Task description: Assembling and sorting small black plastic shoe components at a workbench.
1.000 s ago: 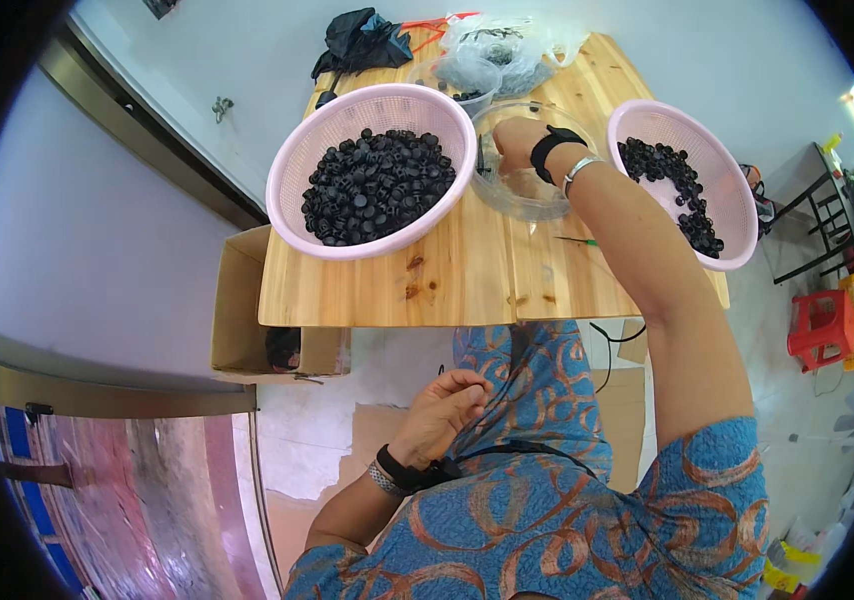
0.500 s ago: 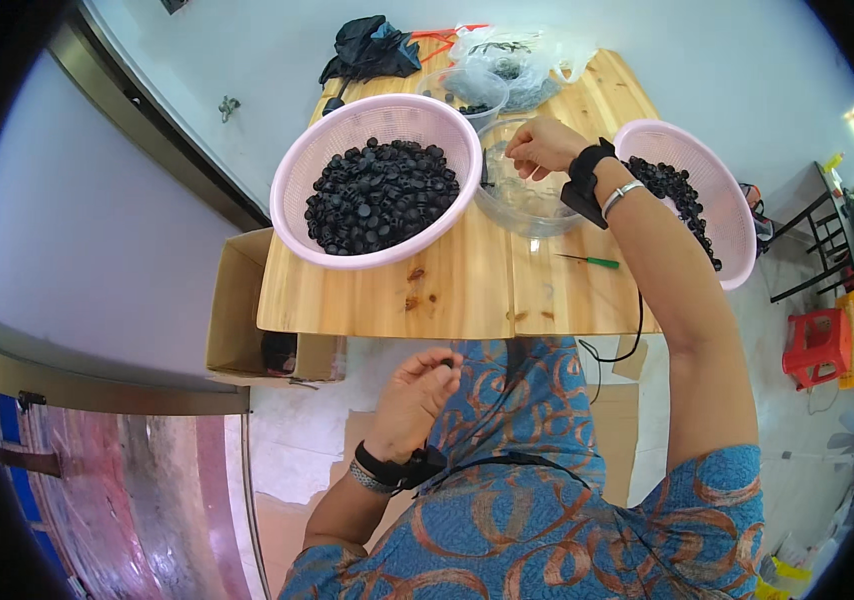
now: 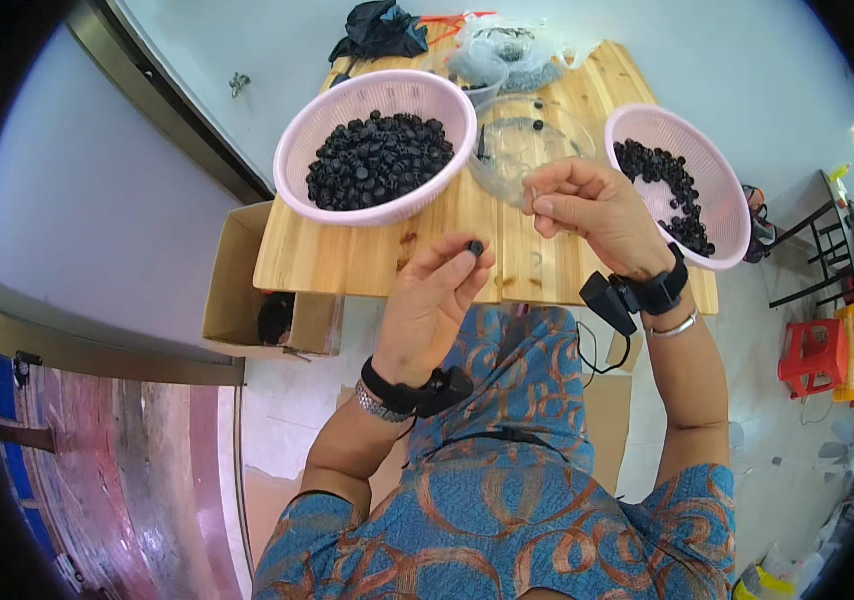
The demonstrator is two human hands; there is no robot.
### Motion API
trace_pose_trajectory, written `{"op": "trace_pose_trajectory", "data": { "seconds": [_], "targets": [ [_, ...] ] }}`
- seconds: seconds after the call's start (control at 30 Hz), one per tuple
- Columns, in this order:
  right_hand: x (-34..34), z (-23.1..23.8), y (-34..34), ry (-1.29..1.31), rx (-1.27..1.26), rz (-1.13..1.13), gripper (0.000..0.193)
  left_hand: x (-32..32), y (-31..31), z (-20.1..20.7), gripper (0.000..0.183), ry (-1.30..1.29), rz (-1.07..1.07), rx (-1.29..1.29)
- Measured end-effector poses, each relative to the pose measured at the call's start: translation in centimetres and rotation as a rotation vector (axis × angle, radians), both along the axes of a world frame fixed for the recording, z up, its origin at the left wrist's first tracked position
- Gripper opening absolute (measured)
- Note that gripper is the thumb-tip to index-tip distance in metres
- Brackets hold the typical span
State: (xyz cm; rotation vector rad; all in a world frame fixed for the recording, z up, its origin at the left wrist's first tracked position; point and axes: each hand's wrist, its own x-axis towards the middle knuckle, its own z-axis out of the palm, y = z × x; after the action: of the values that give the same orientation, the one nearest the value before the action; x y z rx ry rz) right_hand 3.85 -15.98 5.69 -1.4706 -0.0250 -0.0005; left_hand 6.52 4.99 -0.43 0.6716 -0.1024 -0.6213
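My left hand [image 3: 429, 305] is just in front of the wooden table's near edge, pinching a small black cap [image 3: 475, 247] between thumb and fingertips. To its right, my right hand [image 3: 592, 212] is closed in a pinch above the table, before a clear plastic bowl [image 3: 505, 185]. A tiny pale or see-through piece seems to be at its fingertips, too small to name. A pink basket [image 3: 297, 187] heaped with black caps stands left of the bowl. Another pink basket [image 3: 735, 215], right of my right hand, holds more black parts spread along its side.
Behind the bowl are a clear tub [image 3: 482, 93], plastic bags [image 3: 522, 50] and a black bundle [image 3: 380, 32]. A cardboard box [image 3: 232, 270] stands on the floor at the table's left. Far right are a red stool [image 3: 812, 357] and a dark table [image 3: 827, 245].
My right hand has come back from over the clear bowl toward me. My left hand has risen with the black cap, and the two hands are closer together. The view has shifted slightly.
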Motion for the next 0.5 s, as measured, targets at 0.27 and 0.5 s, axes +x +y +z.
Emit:
{"op": "trace_pose_trajectory", "data": {
  "seconds": [0.27, 0.5],
  "targets": [
    [-4.6, -1.6, -0.1, -0.196, -0.054, -0.050, 0.014, -2.0, -2.9, 0.7, 0.021, -0.024, -0.153, -0.044],
    [-6.4, -1.3, 0.6, -0.294, -0.238, -0.113, 0.017, -3.1, -4.1, 1.4, 0.021, -0.034, -0.157, -0.017]
  ]
}}
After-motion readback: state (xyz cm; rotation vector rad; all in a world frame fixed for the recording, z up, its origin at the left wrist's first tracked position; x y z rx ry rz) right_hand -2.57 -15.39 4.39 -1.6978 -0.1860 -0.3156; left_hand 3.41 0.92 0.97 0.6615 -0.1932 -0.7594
